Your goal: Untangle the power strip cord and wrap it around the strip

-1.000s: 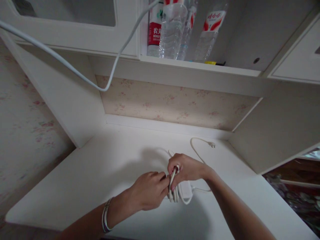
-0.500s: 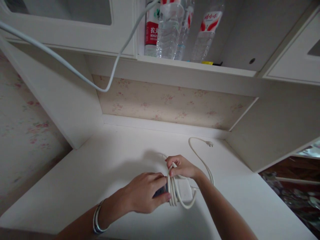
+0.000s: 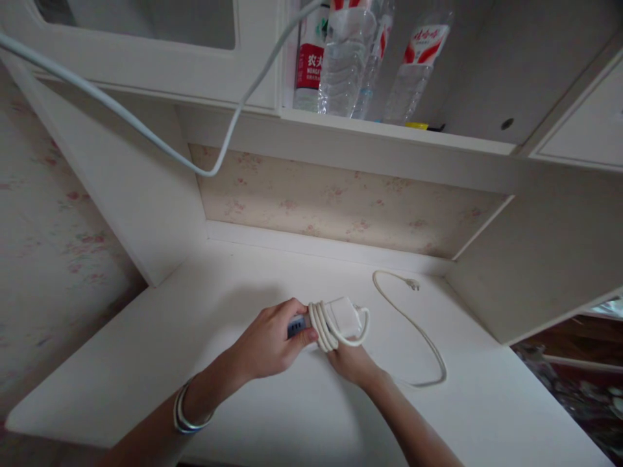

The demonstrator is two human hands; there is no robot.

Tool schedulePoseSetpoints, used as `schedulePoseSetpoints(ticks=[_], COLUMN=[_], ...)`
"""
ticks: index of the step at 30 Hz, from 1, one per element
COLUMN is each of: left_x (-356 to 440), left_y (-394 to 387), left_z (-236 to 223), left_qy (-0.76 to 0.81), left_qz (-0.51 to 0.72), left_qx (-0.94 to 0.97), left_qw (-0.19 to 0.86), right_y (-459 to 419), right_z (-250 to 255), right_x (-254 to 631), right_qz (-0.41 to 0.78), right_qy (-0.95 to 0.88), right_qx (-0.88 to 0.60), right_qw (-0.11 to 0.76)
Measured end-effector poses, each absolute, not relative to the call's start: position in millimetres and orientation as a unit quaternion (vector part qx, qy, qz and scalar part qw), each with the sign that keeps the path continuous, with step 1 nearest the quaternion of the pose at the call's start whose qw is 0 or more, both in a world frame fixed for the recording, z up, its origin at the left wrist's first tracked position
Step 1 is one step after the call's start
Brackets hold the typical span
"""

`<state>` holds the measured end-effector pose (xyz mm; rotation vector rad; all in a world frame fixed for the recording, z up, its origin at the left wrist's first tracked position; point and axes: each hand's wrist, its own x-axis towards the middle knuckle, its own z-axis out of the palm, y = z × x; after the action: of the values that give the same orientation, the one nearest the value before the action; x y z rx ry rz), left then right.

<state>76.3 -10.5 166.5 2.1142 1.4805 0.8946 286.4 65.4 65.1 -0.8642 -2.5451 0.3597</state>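
My left hand [image 3: 277, 340] is closed around the left end of a power strip [image 3: 296, 326], whose dark socket face shows between thumb and fingers. Several turns of a cream power cord [image 3: 322, 326] are wound round the strip's middle. The white end [image 3: 343, 316] of the strip sticks out to the right, with a loop of cord bending round it. My right hand [image 3: 351, 363] is underneath, closed at the cord, its fingertips hidden behind the strip. The loose cord runs over the white desk to a plug [image 3: 413, 284] near the back.
A pale cable [image 3: 209, 172] hangs across the upper left, in front of the cabinet. Plastic bottles [image 3: 345, 58] stand on the open shelf [image 3: 399, 133] above the desk [image 3: 233, 415]. Side panels [image 3: 545, 253] bound the desk on both sides.
Both hands and the power strip have risen toward the back and shifted left. My right hand has passed from above the strip to beneath it. The loose cord has swung out to the right.
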Motion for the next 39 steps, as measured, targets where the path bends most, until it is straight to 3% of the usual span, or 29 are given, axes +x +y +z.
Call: schedulePoseSetpoints(ticks=[6,16,22,30,35,39], left_x=[69.9,83.2,76.0,81.0,89.0,94.2], left_y=[4.8,20.3,8.5,4.3,-2.6,-13.2], left_z=[144.3,125.7,123.7,115.6,121.9,130.8], left_qy=[0.605,0.665,0.584,0.503,0.41,0.368], left_qz=[0.31,0.226,0.176,0.122,0.08,0.077], left_qx=[0.718,0.709,0.777,0.853,0.906,0.92], left_qw=[0.149,0.072,0.156,0.065,0.071,0.116], right_y=[37.8,37.9,56.1,66.4,71.3,84.7], right_z=[78.5,116.4,133.1,143.4,163.3,171.3], right_x=[279.5,277.9,290.8,288.4,283.2,290.0], right_qz=[0.005,-0.121,-0.123,-0.109,-0.089,-0.023], right_qy=[-0.908,-0.936,-0.953,-0.978,-0.991,-0.989], right_qx=[-0.409,-0.324,-0.269,-0.176,-0.099,-0.131], right_qw=[0.09,0.071,0.067,0.03,0.023,0.063])
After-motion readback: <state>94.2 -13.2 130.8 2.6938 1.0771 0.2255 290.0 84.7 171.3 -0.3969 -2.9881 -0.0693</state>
